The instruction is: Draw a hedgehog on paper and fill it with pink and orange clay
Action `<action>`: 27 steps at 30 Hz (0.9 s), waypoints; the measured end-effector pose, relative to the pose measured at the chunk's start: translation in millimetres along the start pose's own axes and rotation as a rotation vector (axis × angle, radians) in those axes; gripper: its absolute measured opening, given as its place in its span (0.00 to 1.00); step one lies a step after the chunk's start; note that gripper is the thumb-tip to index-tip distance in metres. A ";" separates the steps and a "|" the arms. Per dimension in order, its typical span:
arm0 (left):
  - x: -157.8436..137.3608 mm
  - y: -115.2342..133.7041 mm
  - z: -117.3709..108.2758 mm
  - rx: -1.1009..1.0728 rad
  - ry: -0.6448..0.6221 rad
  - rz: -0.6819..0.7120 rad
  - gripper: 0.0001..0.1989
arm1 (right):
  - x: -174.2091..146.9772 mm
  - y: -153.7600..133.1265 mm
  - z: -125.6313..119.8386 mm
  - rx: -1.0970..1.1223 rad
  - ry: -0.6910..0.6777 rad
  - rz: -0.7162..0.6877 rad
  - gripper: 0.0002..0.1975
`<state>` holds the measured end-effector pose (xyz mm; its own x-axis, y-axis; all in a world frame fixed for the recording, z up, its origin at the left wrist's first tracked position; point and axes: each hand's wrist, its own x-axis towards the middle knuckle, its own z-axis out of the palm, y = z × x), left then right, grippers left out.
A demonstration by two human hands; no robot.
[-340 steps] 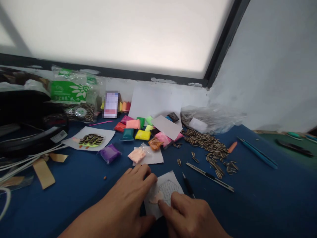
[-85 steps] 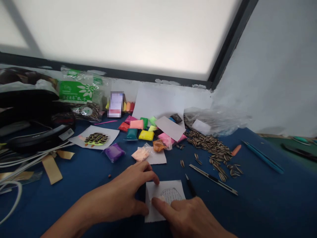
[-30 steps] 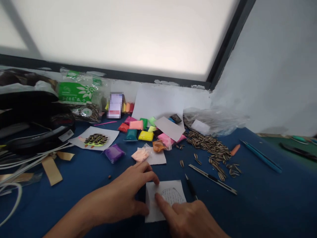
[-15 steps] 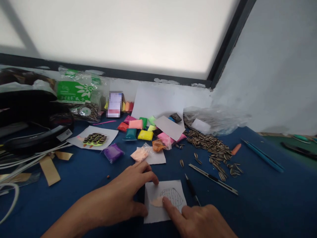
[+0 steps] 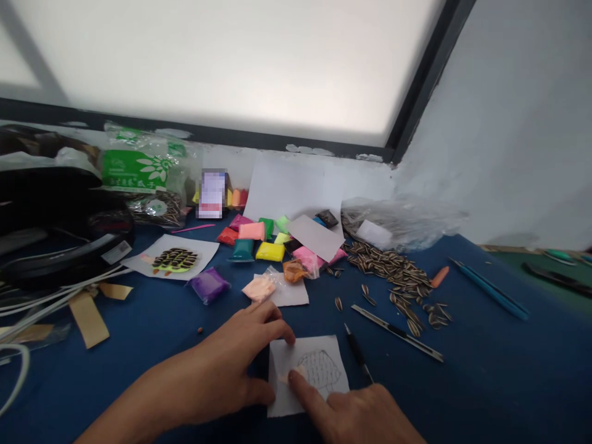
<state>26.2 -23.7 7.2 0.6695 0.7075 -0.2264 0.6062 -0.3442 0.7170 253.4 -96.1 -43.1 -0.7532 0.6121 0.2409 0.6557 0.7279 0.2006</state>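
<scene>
A small white sheet of paper (image 5: 289, 404) lies at the front, bearing a pencil drawing (image 5: 321, 369) of a rounded, scale-patterned body. Peach clay (image 5: 283, 377) is spread thin on the drawing's left end, partly hidden under a fingertip. My left hand (image 5: 226, 354) is open, its thumb and a fingertip resting on the paper's left and upper edges. With its index finger stretched out, my right hand (image 5: 351, 410) presses on the clay; its other fingers are curled and seem to hold nothing. A black pen (image 5: 357, 353) lies just right of the paper.
Colourful clay packets (image 5: 271, 251) lie beyond my hands, with an opened peach packet (image 5: 259, 287) nearest. Sunflower seeds (image 5: 388, 268), a utility knife (image 5: 396, 333) and blue tweezers (image 5: 490, 288) are on the right. At left are a seed-covered picture (image 5: 210, 250) and white cables (image 5: 55, 295).
My right index finger has slid left across the peach clay, baring more of the pencil drawing. My left hand stays in place on the paper.
</scene>
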 end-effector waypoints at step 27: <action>-0.4 -0.2 -0.3 0.000 -0.007 0.008 0.28 | 5.6 1.7 -1.3 0.082 0.020 0.047 0.21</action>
<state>25.7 -23.7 7.3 0.6777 0.7000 -0.2252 0.6007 -0.3504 0.7186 250.3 -91.8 -40.1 -0.7203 0.6403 0.2670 0.6829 0.7220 0.1109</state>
